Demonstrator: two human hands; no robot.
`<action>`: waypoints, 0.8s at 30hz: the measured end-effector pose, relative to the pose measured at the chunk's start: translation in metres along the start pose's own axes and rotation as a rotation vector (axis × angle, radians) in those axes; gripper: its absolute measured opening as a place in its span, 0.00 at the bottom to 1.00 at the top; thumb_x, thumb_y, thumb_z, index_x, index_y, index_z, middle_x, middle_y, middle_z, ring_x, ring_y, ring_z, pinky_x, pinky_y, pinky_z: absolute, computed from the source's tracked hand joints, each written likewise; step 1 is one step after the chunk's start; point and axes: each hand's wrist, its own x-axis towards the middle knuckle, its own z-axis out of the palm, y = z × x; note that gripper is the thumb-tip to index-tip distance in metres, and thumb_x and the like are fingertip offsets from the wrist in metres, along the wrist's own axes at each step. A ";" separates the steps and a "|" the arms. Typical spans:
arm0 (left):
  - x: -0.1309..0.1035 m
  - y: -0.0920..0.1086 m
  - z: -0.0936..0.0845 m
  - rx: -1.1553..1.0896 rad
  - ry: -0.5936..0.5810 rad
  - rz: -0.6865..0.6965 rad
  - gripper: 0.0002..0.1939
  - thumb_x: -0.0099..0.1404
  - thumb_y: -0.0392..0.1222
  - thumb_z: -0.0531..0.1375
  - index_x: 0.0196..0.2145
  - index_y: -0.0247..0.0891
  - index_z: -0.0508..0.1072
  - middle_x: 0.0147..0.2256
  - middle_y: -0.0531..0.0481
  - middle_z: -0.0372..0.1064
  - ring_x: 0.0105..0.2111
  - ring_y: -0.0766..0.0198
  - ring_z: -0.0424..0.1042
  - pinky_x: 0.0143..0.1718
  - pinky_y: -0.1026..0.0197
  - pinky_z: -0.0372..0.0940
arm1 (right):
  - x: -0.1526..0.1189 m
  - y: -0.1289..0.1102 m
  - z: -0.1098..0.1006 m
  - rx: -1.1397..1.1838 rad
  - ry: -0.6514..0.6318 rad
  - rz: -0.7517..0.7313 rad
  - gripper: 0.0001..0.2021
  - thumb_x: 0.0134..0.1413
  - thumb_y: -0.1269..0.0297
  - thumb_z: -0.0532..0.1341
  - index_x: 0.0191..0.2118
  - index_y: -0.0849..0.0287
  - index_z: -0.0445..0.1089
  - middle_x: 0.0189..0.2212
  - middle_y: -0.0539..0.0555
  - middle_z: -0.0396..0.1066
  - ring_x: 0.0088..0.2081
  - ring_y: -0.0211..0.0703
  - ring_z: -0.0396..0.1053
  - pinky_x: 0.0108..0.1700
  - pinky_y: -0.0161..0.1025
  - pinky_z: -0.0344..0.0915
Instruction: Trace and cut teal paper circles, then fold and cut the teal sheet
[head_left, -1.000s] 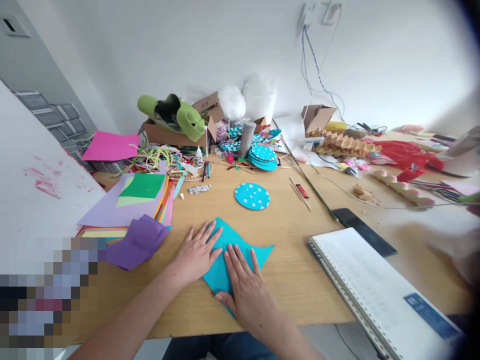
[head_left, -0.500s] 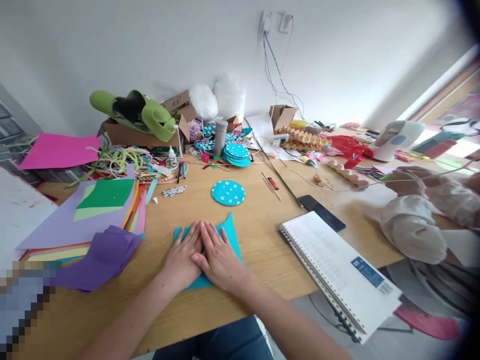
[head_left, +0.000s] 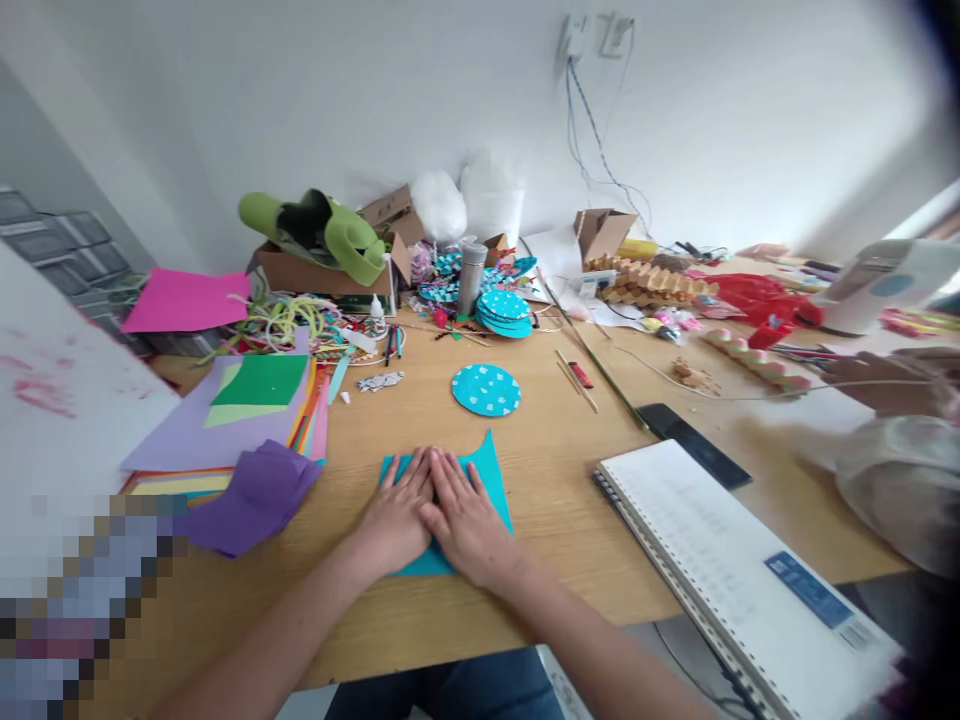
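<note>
A sheet of turquoise craft foam or paper (head_left: 491, 485) lies on the wooden table in front of me, its upper right side cut in a curve. My left hand (head_left: 401, 515) rests flat on it, fingers stretched out. Beside it my right hand (head_left: 469, 515) also lies flat, its thumb overlapping the left hand and the fingertips of both meeting. Part of the sheet is hidden beneath the hands. Just beyond them lies a turquoise disc (head_left: 486, 390) with pale spots. More spotted discs (head_left: 504, 312) are stacked farther back.
Coloured sheets (head_left: 172, 430) and a folded purple piece (head_left: 255, 495) lie left. To the right are a spiral sketchbook (head_left: 720, 560), a black phone-like slab (head_left: 694, 445), thin sticks (head_left: 577, 385) and a green stem (head_left: 592, 350). Along the wall stand a metal flask (head_left: 471, 280) and a cardboard box (head_left: 322, 278).
The view has swung left, so everything sits farther right in the picture. Both hands stay flat on the turquoise sheet, with no clear movement on it.
</note>
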 end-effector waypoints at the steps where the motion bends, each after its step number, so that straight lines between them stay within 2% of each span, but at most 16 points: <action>1: 0.000 -0.002 -0.007 -0.056 -0.003 -0.004 0.30 0.70 0.44 0.44 0.67 0.37 0.44 0.67 0.41 0.42 0.67 0.54 0.40 0.65 0.40 0.41 | 0.003 0.001 -0.006 0.026 -0.012 0.014 0.32 0.68 0.51 0.40 0.69 0.67 0.41 0.68 0.62 0.42 0.68 0.50 0.40 0.66 0.57 0.45; 3: 0.001 -0.007 -0.024 -0.177 0.089 -0.054 0.29 0.72 0.47 0.40 0.68 0.37 0.42 0.68 0.41 0.41 0.68 0.56 0.40 0.65 0.41 0.41 | 0.011 0.002 -0.018 0.036 0.035 0.023 0.31 0.68 0.51 0.39 0.69 0.64 0.40 0.68 0.61 0.43 0.68 0.49 0.40 0.66 0.58 0.46; 5: 0.001 -0.010 -0.041 -0.300 0.286 -0.143 0.28 0.73 0.48 0.37 0.68 0.39 0.39 0.68 0.42 0.39 0.68 0.60 0.38 0.65 0.44 0.42 | 0.020 -0.001 -0.027 -0.018 0.108 0.007 0.30 0.68 0.52 0.40 0.69 0.63 0.41 0.68 0.60 0.42 0.69 0.50 0.38 0.66 0.60 0.44; 7: 0.001 -0.007 -0.054 -0.374 0.462 -0.184 0.28 0.74 0.47 0.35 0.68 0.42 0.35 0.69 0.44 0.36 0.68 0.63 0.36 0.66 0.48 0.43 | 0.028 -0.005 -0.026 -0.095 0.135 -0.039 0.29 0.68 0.55 0.42 0.69 0.63 0.44 0.68 0.60 0.42 0.69 0.52 0.37 0.66 0.62 0.41; 8: 0.001 -0.004 -0.057 -0.371 0.508 -0.172 0.28 0.74 0.47 0.35 0.68 0.42 0.34 0.69 0.45 0.34 0.68 0.63 0.34 0.66 0.48 0.42 | 0.031 -0.008 -0.021 -0.131 0.124 -0.073 0.28 0.67 0.57 0.43 0.68 0.62 0.45 0.68 0.60 0.43 0.69 0.54 0.36 0.65 0.64 0.39; 9: 0.001 0.000 -0.058 -0.343 0.518 -0.142 0.28 0.74 0.47 0.35 0.68 0.42 0.34 0.69 0.45 0.33 0.68 0.62 0.33 0.66 0.47 0.40 | 0.033 -0.009 -0.014 -0.159 0.104 -0.108 0.27 0.66 0.58 0.45 0.68 0.60 0.47 0.68 0.59 0.43 0.69 0.55 0.36 0.65 0.65 0.38; 11: 0.002 0.008 -0.051 -0.248 0.451 -0.075 0.29 0.73 0.48 0.37 0.68 0.40 0.36 0.69 0.44 0.34 0.68 0.59 0.32 0.66 0.44 0.38 | 0.035 -0.009 0.005 -0.194 0.062 -0.159 0.29 0.64 0.61 0.49 0.68 0.57 0.47 0.68 0.58 0.43 0.69 0.58 0.36 0.64 0.68 0.37; 14: 0.004 0.015 -0.029 -0.137 0.294 -0.036 0.30 0.73 0.52 0.39 0.68 0.38 0.42 0.68 0.41 0.42 0.68 0.55 0.39 0.65 0.42 0.42 | 0.033 -0.002 0.030 -0.224 0.061 -0.163 0.32 0.60 0.63 0.53 0.69 0.56 0.45 0.68 0.58 0.43 0.69 0.60 0.36 0.65 0.68 0.38; 16: 0.002 0.015 -0.017 -0.087 0.260 -0.034 0.31 0.72 0.53 0.40 0.67 0.37 0.44 0.67 0.39 0.44 0.67 0.53 0.42 0.64 0.41 0.45 | 0.032 0.002 0.037 -0.244 0.064 -0.165 0.33 0.60 0.63 0.54 0.69 0.56 0.45 0.68 0.58 0.42 0.68 0.59 0.37 0.65 0.67 0.38; 18: -0.006 0.013 -0.012 -0.041 0.278 -0.029 0.32 0.72 0.53 0.41 0.67 0.36 0.43 0.67 0.38 0.44 0.67 0.52 0.42 0.64 0.42 0.45 | 0.032 0.004 0.038 -0.254 0.053 -0.177 0.33 0.59 0.64 0.55 0.68 0.57 0.46 0.68 0.59 0.42 0.68 0.59 0.39 0.65 0.66 0.38; 21: -0.027 0.011 -0.015 0.023 0.302 -0.012 0.34 0.71 0.54 0.43 0.67 0.31 0.45 0.67 0.35 0.42 0.67 0.50 0.40 0.65 0.43 0.45 | 0.034 0.005 0.029 -0.201 0.046 -0.184 0.31 0.60 0.65 0.53 0.68 0.60 0.48 0.68 0.60 0.44 0.68 0.56 0.39 0.65 0.64 0.40; 24: -0.051 0.014 -0.019 0.073 0.309 0.000 0.36 0.70 0.57 0.45 0.66 0.27 0.48 0.67 0.31 0.42 0.67 0.47 0.41 0.64 0.42 0.45 | 0.035 0.009 0.017 -0.033 0.122 -0.120 0.26 0.64 0.66 0.47 0.67 0.63 0.51 0.66 0.61 0.50 0.68 0.50 0.41 0.65 0.59 0.46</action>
